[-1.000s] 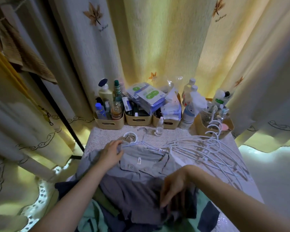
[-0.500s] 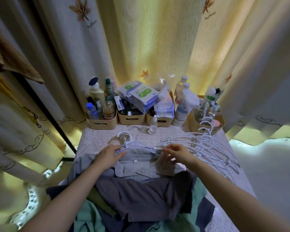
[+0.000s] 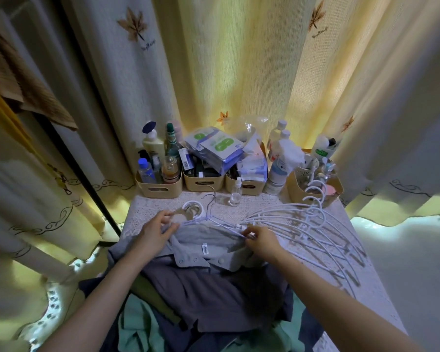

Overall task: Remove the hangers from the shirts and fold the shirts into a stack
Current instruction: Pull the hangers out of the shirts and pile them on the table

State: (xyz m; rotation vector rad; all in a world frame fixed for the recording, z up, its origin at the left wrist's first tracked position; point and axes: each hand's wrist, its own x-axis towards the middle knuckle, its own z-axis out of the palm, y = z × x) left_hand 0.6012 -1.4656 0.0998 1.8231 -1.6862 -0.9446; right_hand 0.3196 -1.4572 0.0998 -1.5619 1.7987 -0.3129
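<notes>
Several shirts (image 3: 214, 295) lie heaped at six o'clock on the table (image 3: 148, 209), the grey shirt (image 3: 208, 240) topmost, its collar gripped by the left hand (image 3: 154, 233) while the right hand (image 3: 261, 241) fingers (image 3: 247, 236) pinch its white hanger (image 3: 226, 226), spare hangers (image 3: 315, 232) at two o'clock.

- One wide-angle view, worn on the person's head, faces forward and tilts down onto the surface (image 3: 262, 203).
- It sits near: both forearms come in from the bottom edge, and the left hand (image 3: 158, 232) and right hand (image 3: 259, 240) meet around mid-frame, at the grey shirt (image 3: 208, 237) and its hanger (image 3: 224, 224).
- The baskets (image 3: 160, 190) along the far edge of the surface lie just above the middle.
- The curtains (image 3: 239, 72) behind them fill the upper half.
- The lens bows lines outward toward the frame's sides.
</notes>
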